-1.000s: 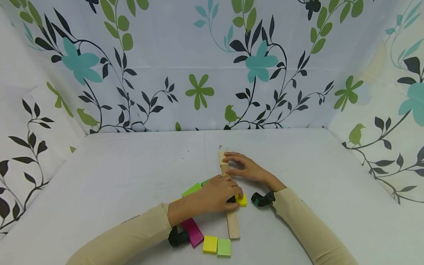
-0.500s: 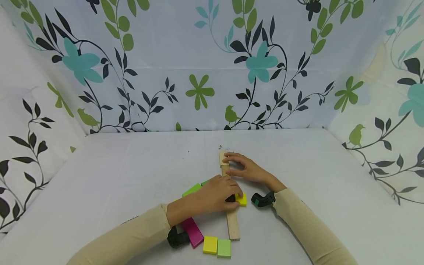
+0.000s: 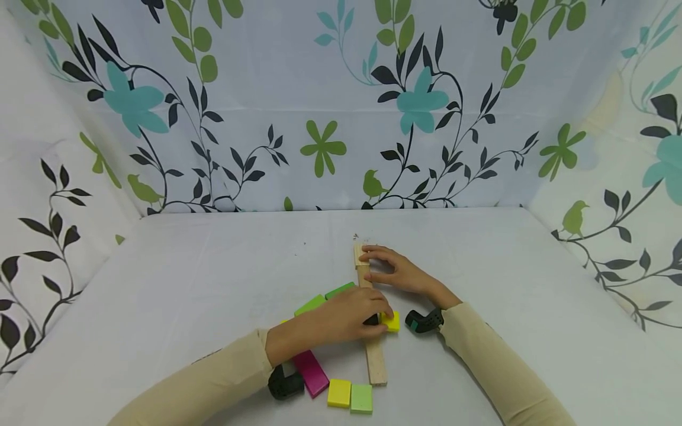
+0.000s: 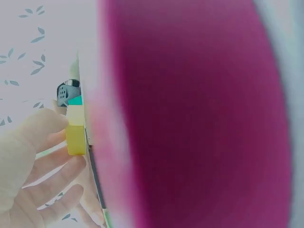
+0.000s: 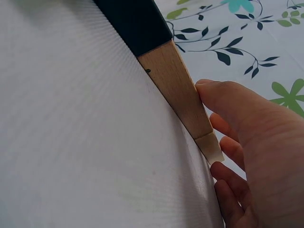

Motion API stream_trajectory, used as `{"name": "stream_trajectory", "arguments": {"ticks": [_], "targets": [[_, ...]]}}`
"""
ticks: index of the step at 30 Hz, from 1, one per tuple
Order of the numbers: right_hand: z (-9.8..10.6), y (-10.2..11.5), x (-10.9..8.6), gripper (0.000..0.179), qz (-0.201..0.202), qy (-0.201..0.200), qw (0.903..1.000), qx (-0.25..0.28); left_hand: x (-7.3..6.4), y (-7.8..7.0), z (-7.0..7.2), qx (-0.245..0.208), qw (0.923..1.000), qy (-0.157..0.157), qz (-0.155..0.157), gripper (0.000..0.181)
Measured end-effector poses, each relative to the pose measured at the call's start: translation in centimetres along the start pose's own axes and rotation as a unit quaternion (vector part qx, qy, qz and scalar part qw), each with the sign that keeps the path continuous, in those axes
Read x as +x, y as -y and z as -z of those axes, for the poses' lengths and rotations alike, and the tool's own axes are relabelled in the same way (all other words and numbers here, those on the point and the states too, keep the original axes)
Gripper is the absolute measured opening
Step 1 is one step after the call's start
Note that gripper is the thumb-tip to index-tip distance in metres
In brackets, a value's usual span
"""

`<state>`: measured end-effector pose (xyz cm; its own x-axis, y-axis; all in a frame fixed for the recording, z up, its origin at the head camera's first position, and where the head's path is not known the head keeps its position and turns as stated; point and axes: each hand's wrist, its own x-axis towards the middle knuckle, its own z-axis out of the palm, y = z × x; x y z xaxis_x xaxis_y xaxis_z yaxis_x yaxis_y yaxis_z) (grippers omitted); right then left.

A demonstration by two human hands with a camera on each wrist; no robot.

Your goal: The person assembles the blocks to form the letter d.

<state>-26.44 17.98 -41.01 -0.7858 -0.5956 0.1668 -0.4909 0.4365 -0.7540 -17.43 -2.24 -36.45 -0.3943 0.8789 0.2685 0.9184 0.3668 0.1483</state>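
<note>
A straight row of blocks lies on the table: a pale wooden block at the far end, a longer wooden block, a black block and a near wooden block. My left hand reaches over the row's middle, partly hiding it. Its thumb and fingers pinch a yellow block at the row's right side. My right hand curves over the row's far end. In the right wrist view its thumb presses the longer wooden block, while the other fingertips touch around the end.
Left of the row, green blocks and a magenta block form a curve, partly covered by my left arm. Nearest me lie another yellow block and a light green block. Dark wrist devices hang by both sleeves.
Both hands stay almost still on the blocks. The left hand has shifted slightly nearer, so more of the far green block shows.
</note>
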Motion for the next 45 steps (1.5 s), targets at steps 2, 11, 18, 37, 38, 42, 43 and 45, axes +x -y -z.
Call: {"name": "stream_trajectory", "arguments": {"ticks": [2,11,18,37,38,42,43,45], "targets": [[0.0,0.0,0.0,0.043,0.002,-0.001,1.0000,-0.001,-0.1,0.0,0.1,-0.002,1.0000,-0.002,-0.007,0.017],[0.0,0.2,0.0,0.043,0.003,-0.003,1.0000,-0.001,-0.5,-0.7,0.7,-0.007,0.9997,-0.007,-0.021,0.016],[-0.1,0.0,0.1,0.043,0.003,-0.008,1.0000,-0.005,-0.8,-1.0,0.8,-0.034,0.9993,0.001,-0.012,0.016],[0.0,0.1,0.0,0.043,0.001,-0.007,1.0000,-0.006,-2.5,-2.2,0.8,-0.032,0.9994,-0.003,-0.008,0.018],[0.0,0.1,0.0,0.043,0.000,-0.006,1.0000,-0.006,-2.6,-2.3,0.8,-0.032,0.9995,0.000,-0.006,0.018],[-0.1,0.0,0.1,0.043,0.000,-0.006,1.0000,-0.003,-2.8,-2.7,0.9,-0.033,0.9994,-0.001,-0.003,0.018],[-0.1,0.0,0.0,0.043,0.001,-0.008,1.0000,-0.002,-2.9,-2.8,0.9,-0.036,0.9993,-0.002,-0.003,0.018],[-0.2,-0.1,0.0,0.042,0.005,-0.010,0.9999,-0.002,-3.0,-3.0,0.9,-0.043,0.9990,-0.007,-0.009,0.017]]}}
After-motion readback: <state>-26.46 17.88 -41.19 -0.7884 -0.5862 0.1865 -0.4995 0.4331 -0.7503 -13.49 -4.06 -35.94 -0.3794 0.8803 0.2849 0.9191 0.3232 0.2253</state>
